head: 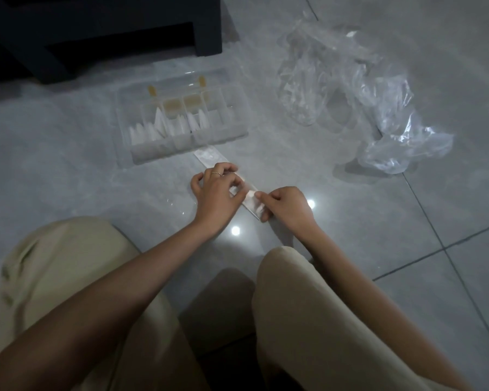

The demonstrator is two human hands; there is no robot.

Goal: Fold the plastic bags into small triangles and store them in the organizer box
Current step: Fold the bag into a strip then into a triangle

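Near the clear plastic box (181, 117), the left hand (215, 190) and right hand (284, 206) pinch a flat, long clear bag strip (206, 160).

Head view under dim, cool overhead room light. Two small round glare spots (311, 204) burn out on the glossy floor tiles (407, 66) at centre, with broader milky reflections around them. The crumpled plastic bags (378, 114), upper right, carry sharp specular glints and cast a soft shadow toward lower left. The furniture (96, 32), upper left, falls to near black without detail. The organizer box (181, 117) and folded strip (206, 159) appear hazy and low in contrast. The trousers (68, 277) darken along the bottom edge. Grout lines (446, 248) bow at the right edge, showing wide-angle distortion. Fine texture is smeared throughout.
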